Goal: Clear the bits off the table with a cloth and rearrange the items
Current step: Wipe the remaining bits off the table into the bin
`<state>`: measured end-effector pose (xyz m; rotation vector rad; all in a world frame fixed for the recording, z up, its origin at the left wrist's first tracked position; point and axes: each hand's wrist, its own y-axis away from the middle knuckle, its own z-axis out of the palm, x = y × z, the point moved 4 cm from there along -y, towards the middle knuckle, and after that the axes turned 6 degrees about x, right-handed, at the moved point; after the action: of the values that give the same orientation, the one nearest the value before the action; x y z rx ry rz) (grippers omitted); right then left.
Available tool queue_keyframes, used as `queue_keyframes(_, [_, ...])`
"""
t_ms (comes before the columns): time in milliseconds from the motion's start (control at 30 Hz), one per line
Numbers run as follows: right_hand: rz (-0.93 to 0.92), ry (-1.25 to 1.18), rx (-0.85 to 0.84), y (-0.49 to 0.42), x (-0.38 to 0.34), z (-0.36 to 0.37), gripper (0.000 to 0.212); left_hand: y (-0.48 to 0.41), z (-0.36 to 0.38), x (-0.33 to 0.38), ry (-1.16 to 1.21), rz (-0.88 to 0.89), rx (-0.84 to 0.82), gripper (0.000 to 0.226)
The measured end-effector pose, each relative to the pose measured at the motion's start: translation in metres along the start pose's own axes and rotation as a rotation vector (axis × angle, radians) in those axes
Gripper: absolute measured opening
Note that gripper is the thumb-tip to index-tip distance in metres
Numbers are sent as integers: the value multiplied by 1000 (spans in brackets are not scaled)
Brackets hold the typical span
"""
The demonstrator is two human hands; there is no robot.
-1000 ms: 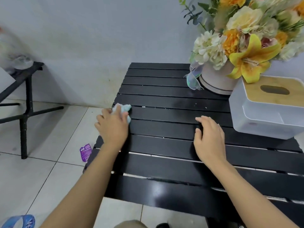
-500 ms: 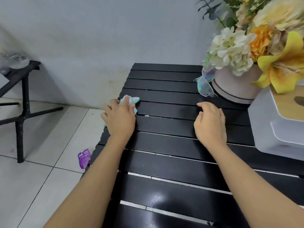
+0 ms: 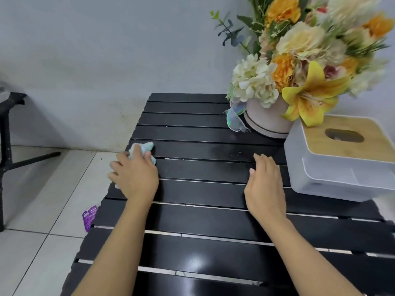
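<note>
A black slatted table (image 3: 198, 221) fills the middle. My left hand (image 3: 134, 176) grips a small pale blue-white cloth (image 3: 143, 148) and presses it on the table's left edge. My right hand (image 3: 265, 184) lies on the slats with straight, relaxed fingers, holding nothing, just left of a white tissue box (image 3: 339, 163) with a wooden lid. A few pale specks (image 3: 237, 154) lie on the slat ahead of my right hand. A pink round flower box (image 3: 267, 118) of yellow, orange and cream flowers stands at the back right.
A purple wrapper (image 3: 89, 217) lies on the white tiled floor left of the table. A black metal stand (image 3: 8, 133) is at the far left by the grey wall. The tissue box overhangs the table's right side.
The view has shifted with my head. My left hand keeps the cloth at the left edge with small wiping shifts. My right hand stays flat on the slats near the tissue box.
</note>
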<state>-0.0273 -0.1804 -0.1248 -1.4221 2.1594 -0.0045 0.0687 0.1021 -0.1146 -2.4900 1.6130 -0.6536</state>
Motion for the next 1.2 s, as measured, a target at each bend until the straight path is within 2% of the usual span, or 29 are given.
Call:
queue_keyframes(67, [21,-11,6,0,-2,0,44,9,6,32,-37,36,-12,33])
queue_keyframes(133, [58,-55,15,-1,-1,-1,51,14,16,77,-23,168,-45,35])
queue_keyframes(233, [95,-151,50,1,0,-4,56,30,31,152,71,501,-151,38])
queue_keyframes(300, [113,-217,80,0,2,-5,58,60,29,184,173,817,-292,39])
queue_keyframes(367, [142,-288,111,-2,6,-7,60,85,17,179,308,1107,-435,37])
queue_keyframes(433, [160,-344,126,-1,9,-8,59,82,9,146,418,1214,-522,36])
queue_keyframes(500, [153,-363,136,0,8,-8,54,53,12,110,443,1082,-475,42])
queue_keyframes(567, [136,-361,129,0,5,-6,47,15,21,92,377,782,-325,42])
queue_keyframes(633, [107,-346,115,-1,3,-5,40,3,29,103,204,488,-207,35])
queue_keyframes(667, [105,-350,116,-1,2,-7,39,11,29,118,151,423,-175,33])
queue_keyframes(733, [107,-383,132,-2,3,-9,40,42,26,149,155,515,-156,32])
queue_keyframes(800, [96,-415,147,-1,4,-10,41,82,17,159,252,738,-187,36])
queue_keyframes(900, [115,-446,145,-1,6,-12,39,120,-11,114,339,996,-261,39])
queue_keyframes(967, [80,-382,139,-3,4,-12,37,103,-18,71,345,925,-251,39])
queue_keyframes(1100, [-35,-250,82,-14,-23,3,36,13,0,16,239,425,-159,34])
queue_keyframes(1133, [-51,-242,51,-20,-33,10,35,2,2,17,229,363,-163,33])
queue_keyframes(1200, [-91,-226,-11,-38,-56,27,37,1,2,26,253,437,-187,31])
